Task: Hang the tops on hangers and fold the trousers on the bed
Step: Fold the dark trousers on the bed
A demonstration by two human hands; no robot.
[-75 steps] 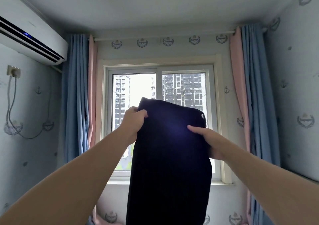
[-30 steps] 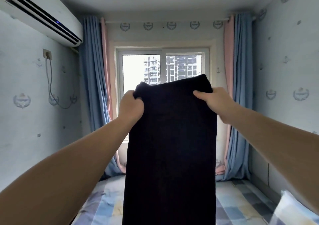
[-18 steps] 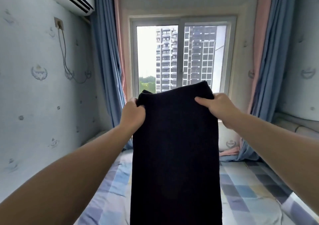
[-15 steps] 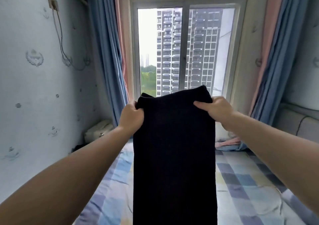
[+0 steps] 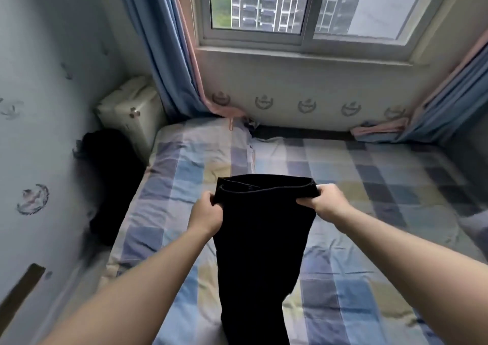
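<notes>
The left hand [image 5: 207, 213] and the right hand [image 5: 326, 203] each pinch one end of the waistband of the black trousers [image 5: 261, 239], which hang over the middle of the checked bed [image 5: 369, 186] (legs trailing toward the near edge). Beside the bed, against the left wall, lies a dark heap [image 5: 108, 183].
</notes>
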